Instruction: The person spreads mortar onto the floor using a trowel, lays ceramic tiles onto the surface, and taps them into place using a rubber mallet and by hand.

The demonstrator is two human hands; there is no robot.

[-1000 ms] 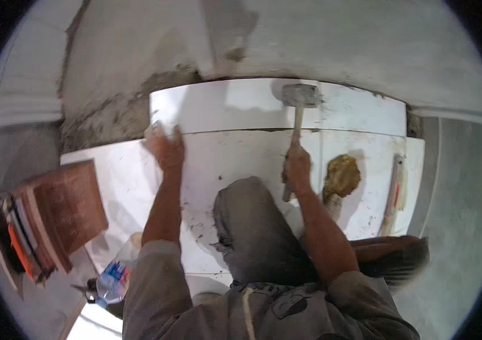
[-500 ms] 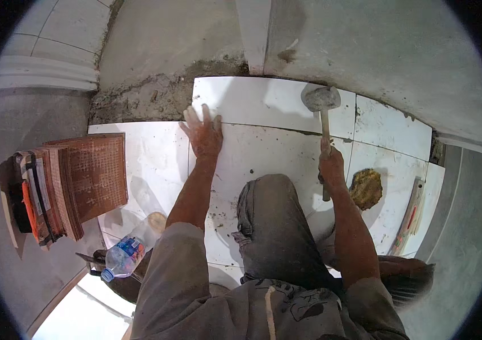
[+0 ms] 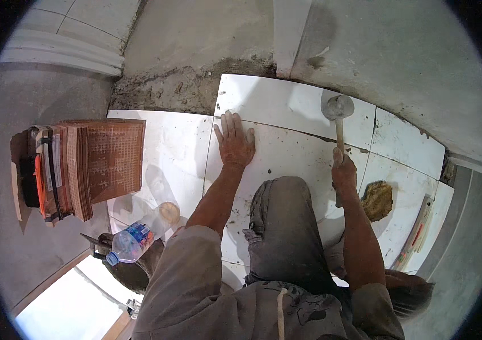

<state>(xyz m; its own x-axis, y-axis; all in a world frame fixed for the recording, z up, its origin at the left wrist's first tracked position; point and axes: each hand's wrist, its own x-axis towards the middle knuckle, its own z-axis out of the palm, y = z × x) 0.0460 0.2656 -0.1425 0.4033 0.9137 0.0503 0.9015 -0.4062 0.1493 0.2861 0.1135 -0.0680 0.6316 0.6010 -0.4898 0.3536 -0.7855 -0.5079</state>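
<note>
My right hand (image 3: 343, 173) is wrapped round the handle of a mallet (image 3: 340, 107). The mallet's pale, dusty head is over the right part of a long white tile (image 3: 286, 102) along the wall; whether it touches the tile I cannot tell. My left hand (image 3: 234, 144) lies flat with fingers spread on the larger white tile (image 3: 286, 156) nearer me. Its fingertips reach the joint by the long tile's lower left corner. A yellow-brown sponge (image 3: 377, 201) rests on the tiles just right of my right forearm.
Rough grey mortar (image 3: 167, 88) fills the strip left of the long tile. A stack of brown-backed tiles (image 3: 110, 161) stands at left. A clear plastic bottle (image 3: 133, 242) lies near my left elbow. At right lies a long, straight-edged bar (image 3: 414, 232). Bare grey wall (image 3: 388, 51) rises ahead.
The whole view has shifted, moving the scene rightward. My left hand has slid off the long tile's corner, a little right and toward me. The mallet head is slightly nearer me.
</note>
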